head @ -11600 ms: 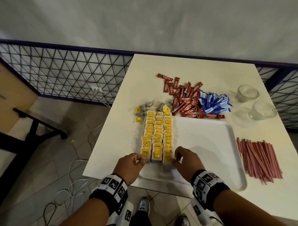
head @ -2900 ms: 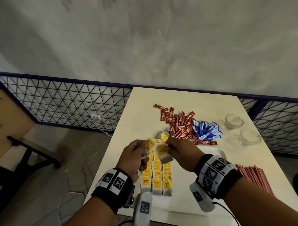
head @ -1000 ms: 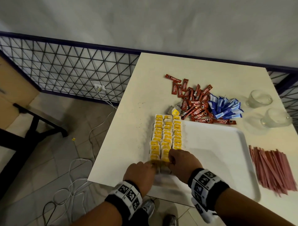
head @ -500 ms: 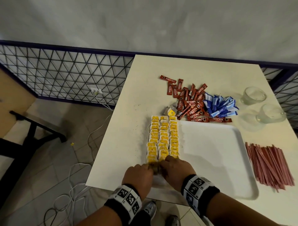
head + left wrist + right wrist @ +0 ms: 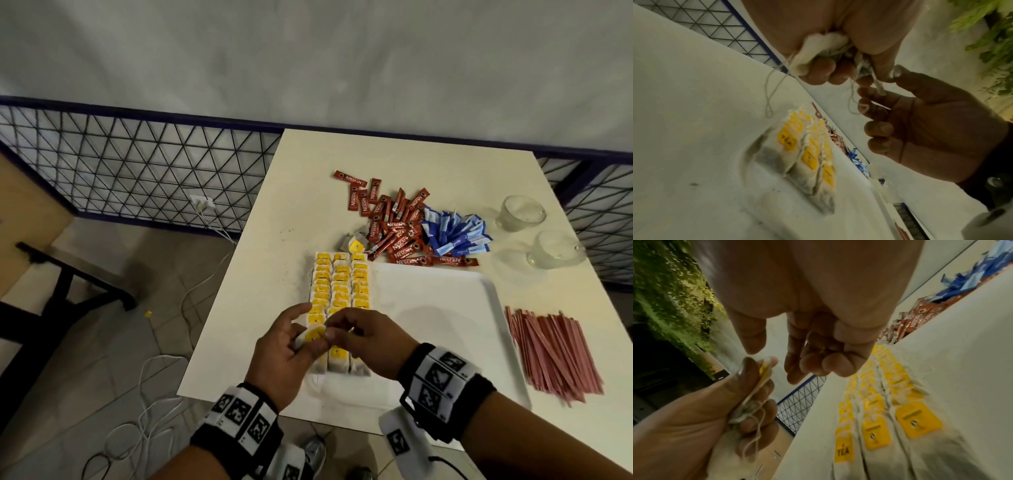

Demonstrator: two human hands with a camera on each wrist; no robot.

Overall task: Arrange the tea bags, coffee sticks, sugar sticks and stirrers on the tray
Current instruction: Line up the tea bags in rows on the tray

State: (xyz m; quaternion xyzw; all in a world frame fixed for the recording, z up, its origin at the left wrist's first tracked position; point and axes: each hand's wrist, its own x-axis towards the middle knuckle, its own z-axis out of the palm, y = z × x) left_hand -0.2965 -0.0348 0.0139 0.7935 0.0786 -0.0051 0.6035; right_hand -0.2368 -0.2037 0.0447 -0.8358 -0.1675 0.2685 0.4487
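While your left hand point(image 5: 286, 356) curls its fingers around one tea bag point(image 5: 313, 335) with a yellow tag, your right hand point(image 5: 368, 339) sits right beside it with bent fingers, pinching a thin string. Both hands are up over the near end of the three rows of tea bags point(image 5: 339, 291) on the left side of the white tray point(image 5: 445, 308). Red coffee sticks point(image 5: 394, 233) and blue sugar sticks point(image 5: 452, 233) lie in piles on the table point(image 5: 274, 274) behind the tray, and the pink stirrers point(image 5: 555, 349) lie to its right.
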